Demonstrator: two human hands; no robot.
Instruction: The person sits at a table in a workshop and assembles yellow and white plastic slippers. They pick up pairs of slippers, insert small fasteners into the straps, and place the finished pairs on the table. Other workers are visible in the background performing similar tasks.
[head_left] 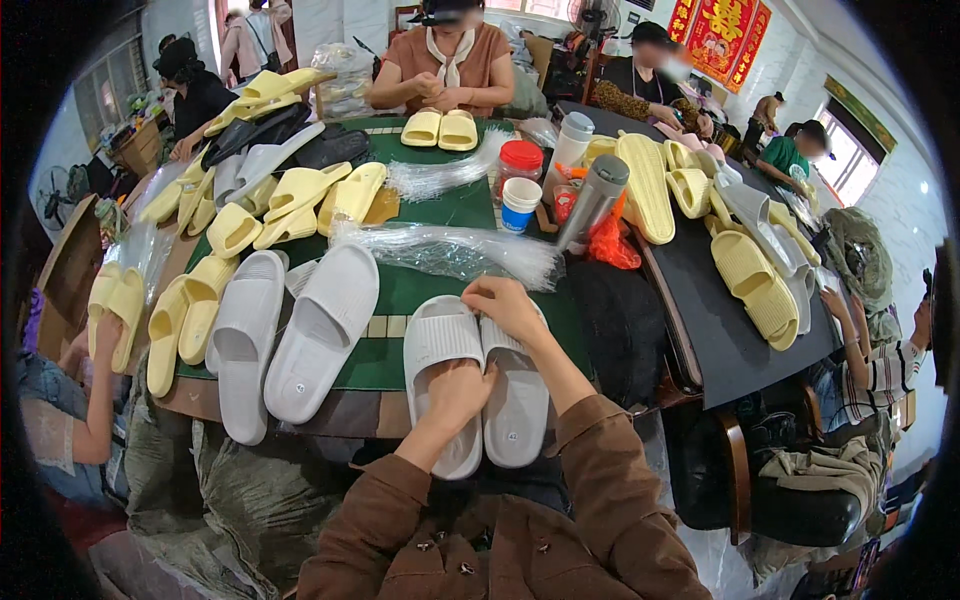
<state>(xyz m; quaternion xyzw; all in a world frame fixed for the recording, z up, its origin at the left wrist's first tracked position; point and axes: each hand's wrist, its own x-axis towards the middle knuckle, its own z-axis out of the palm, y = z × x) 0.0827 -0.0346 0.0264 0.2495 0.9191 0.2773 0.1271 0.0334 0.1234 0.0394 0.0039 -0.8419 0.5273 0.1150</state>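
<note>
Handling paired grey slide sandals (pixel 442 338), already side by side at the table's (pixel 372 414) near edge, with no tie visible; tucking the left hand (pixel 457 390) under one strap, with fingers mostly hidden; resting the right hand (pixel 506 306) at the toe ends; cannot tell of a pinch in either; seemingly partway, with more grey slides (pixel 330 312) to the left; hemmed in beyond by clear plastic strands (pixel 460 252), paper cup (pixel 518 207) and grey tumbler (pixel 597 198).

Lower centre of frame: on heel of grey slipper (pixel 517 405), bears small printed number (pixel 513 436). Left of centre: on heel of second grey slipper (pixel 322 335), bears round mark (pixel 299 388), too small to read. Upper right: on red wall hanging (pixel 722 38), displays large gold character (pixel 727 17), smaller ones alongside.
</note>
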